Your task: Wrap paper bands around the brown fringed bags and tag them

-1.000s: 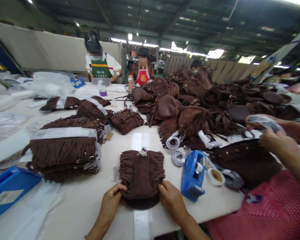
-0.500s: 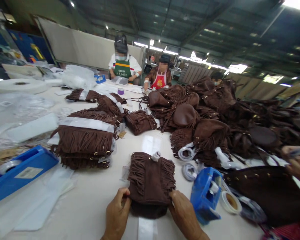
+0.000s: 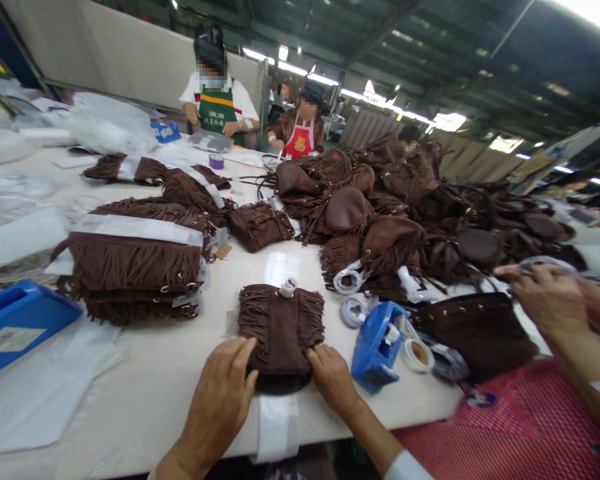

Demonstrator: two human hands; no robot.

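A brown fringed bag [image 3: 283, 333] lies flat in front of me, a wrapped white piece at its top middle. At its lower left edge is my left hand [image 3: 220, 387], fingers pressed together on the bag. My right hand [image 3: 331, 379] pinches the lower right corner. A pale translucent strip [image 3: 277, 427] runs beneath the bag and hangs over the table's front edge. Stacked fringed bags [image 3: 135, 263] with a white band across them sit to the left.
Blue tape dispensers stand right [image 3: 380, 347] and left [image 3: 23, 327]. Brown bags pile up [image 3: 350, 207] behind. At the right, a person's hands [image 3: 550, 300] are above a dark bag [image 3: 475, 333]. Two aproned people [image 3: 220, 113] [image 3: 300, 133] work across the table [image 3: 145, 413].
The view has shifted right and down, showing the table's front edge. My left hand has turned flatter over the bag's edge. The neighbour's hands and red checked clothing show more.
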